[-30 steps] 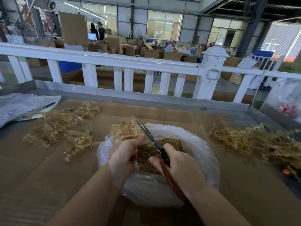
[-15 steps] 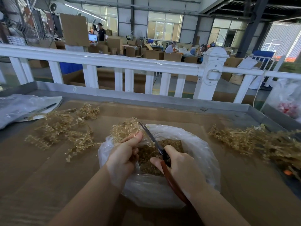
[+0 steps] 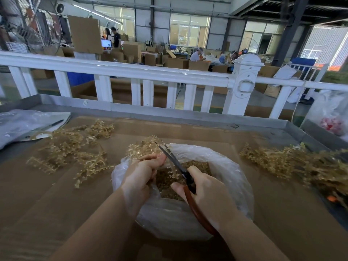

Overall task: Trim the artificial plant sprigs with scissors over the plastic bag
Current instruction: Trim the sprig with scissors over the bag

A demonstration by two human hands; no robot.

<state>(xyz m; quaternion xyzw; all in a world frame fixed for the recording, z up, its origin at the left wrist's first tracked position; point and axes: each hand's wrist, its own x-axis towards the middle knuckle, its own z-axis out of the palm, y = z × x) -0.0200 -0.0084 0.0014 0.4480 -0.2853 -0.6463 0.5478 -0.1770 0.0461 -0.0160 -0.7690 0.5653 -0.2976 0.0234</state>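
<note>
Item: sprig in hand [image 3: 144, 147] — you gripped it in your left hand [image 3: 140, 176], fingers curled round its stem, the tan head standing up past the far-left rim of the plastic bag [image 3: 231, 178].

Item: scissors [image 3: 174, 162] — your right hand [image 3: 205, 191] held them with fingers wrapped round the red-brown handles. The blades stood narrowly parted at the tips, right beside the sprig's head. Half a second earlier they had looked nearly together; over the last second your hands and the sprig had barely shifted. You were, by my reading, opening for the next snip rather than finishing one.

Item: clippings [image 3: 169, 179] — a brown heap lay inside the bag's mouth, directly under the blades, so cut pieces should have dropped where wanted.

Item: pile on your left [image 3: 75, 147] — loose sprigs spread on the cardboard table top [image 3: 37, 194], well apart from the bag.

Item: pile on your right [image 3: 282, 161] — a denser heap. Which pile was trimmed I could not tell.

Status — trimming midway; several sprigs apparently remained.
</note>
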